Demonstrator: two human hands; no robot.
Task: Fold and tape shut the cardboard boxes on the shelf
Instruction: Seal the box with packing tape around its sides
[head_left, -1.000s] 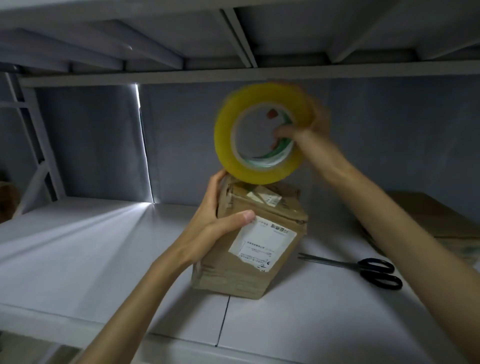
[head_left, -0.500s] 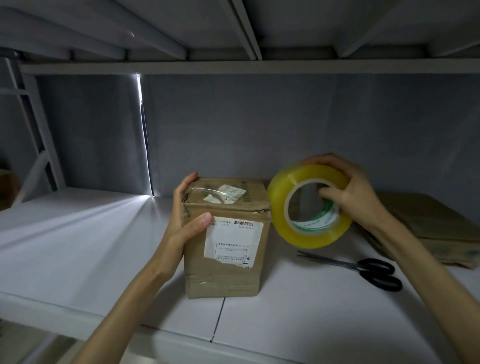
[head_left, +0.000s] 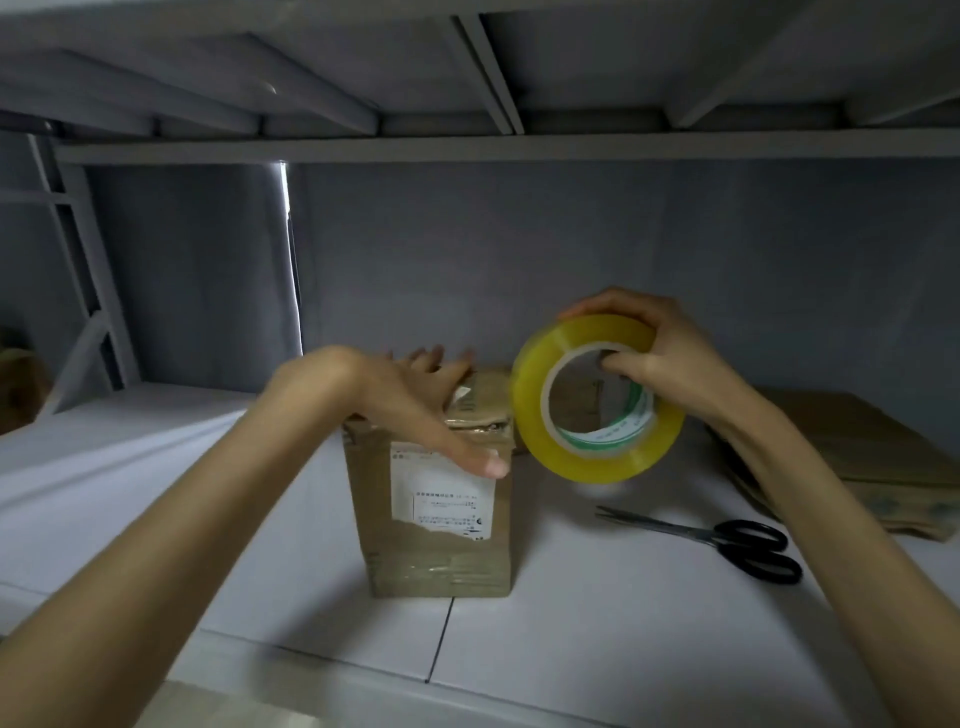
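A small brown cardboard box (head_left: 436, 540) with a white shipping label stands upright on the white shelf (head_left: 597, 634). My left hand (head_left: 421, 405) lies flat across its top, fingers spread, thumb hanging over the front edge onto the label. My right hand (head_left: 660, 358) holds a roll of yellowish clear tape (head_left: 597, 400) just right of the box's top, thumb inside the core and fingers over the rim. The roll is in the air, close to the box's upper right corner.
Black-handled scissors (head_left: 727, 540) lie on the shelf right of the box. Flattened cardboard (head_left: 857, 457) is stacked at the far right. An upper shelf with ribs (head_left: 483, 145) hangs close overhead. A metal frame post (head_left: 78, 270) stands at left.
My left hand has moved from the box's left side onto its top. The box now stands straight. My right hand holds the tape roll slightly nearer the box's upper right corner.
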